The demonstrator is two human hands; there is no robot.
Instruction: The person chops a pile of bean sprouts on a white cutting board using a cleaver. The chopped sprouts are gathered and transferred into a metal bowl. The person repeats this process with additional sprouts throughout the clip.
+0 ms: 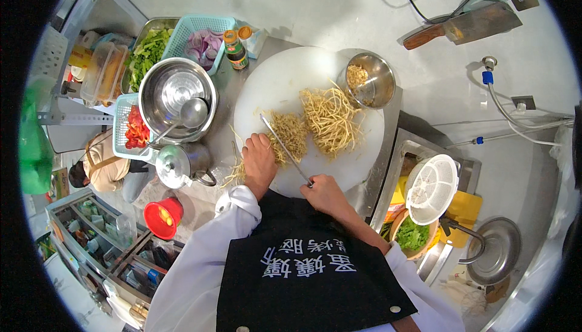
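On a round white cutting board (263, 77) lie thin, pale-yellow root strands in two heaps. The whole-strand heap (332, 120) is on the right; the chopped pile (291, 134) sits left of it. My right hand (328, 198) grips the handle of a kitchen knife (285, 150), seen nearly edge-on, its blade slanting across the chopped pile. With curled fingers, my left hand (260, 164) holds down a bunch of strands (237, 172) at the board's left edge, their ends sticking out past the hand. A steel bowl (384, 80) at the upper right holds chopped bits.
Left of the board are a steel basin (168, 77) with a ladle (194, 113), a lidded steel pot (173, 166), baskets of red pepper (137, 127) and sliced onion (204, 45), and a sauce bottle (235, 50). A cleaver (486, 23) hangs on the wall. Another person (107, 164) crouches at left.
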